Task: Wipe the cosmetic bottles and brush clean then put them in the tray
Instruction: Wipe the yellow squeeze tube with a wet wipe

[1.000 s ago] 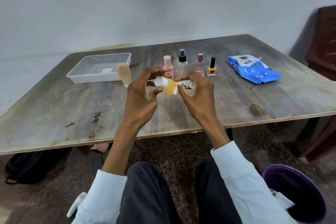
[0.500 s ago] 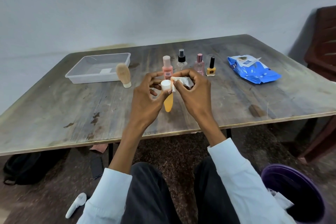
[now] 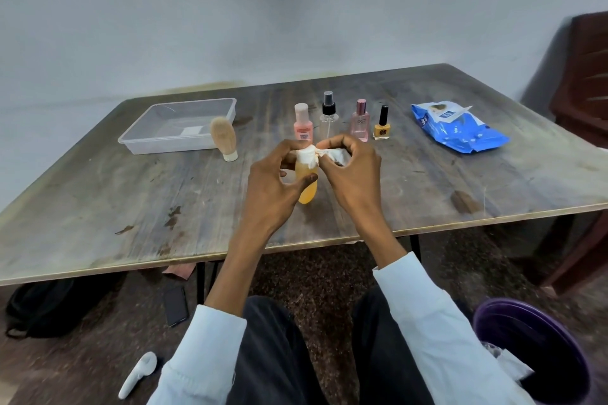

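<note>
Worn grey wood table [image 3: 427, 181] against a plain pale wall [image 3: 230, 10] — both hands busy over its near middle.

Left hand [image 3: 276, 187] is closed round an orange bottle [image 3: 307, 187], held upright above the tabletop, while the right hand [image 3: 353, 174] pinches a white wipe [image 3: 324, 156] over the bottle's cap. Behind them stand a pink bottle [image 3: 302, 123], a clear spray bottle [image 3: 329, 115], a pink perfume bottle [image 3: 359, 122] and a yellow nail polish [image 3: 382, 125] in a row. A brush [image 3: 223, 138] stands just in front of the clear tray [image 3: 158, 141] at far left; a blue wipes pack [image 3: 457, 128] lies far right. On the dark speckled floor — a black bag [image 3: 42, 306], a phone [image 3: 176, 306], a purple bin [image 3: 533, 352].
</note>
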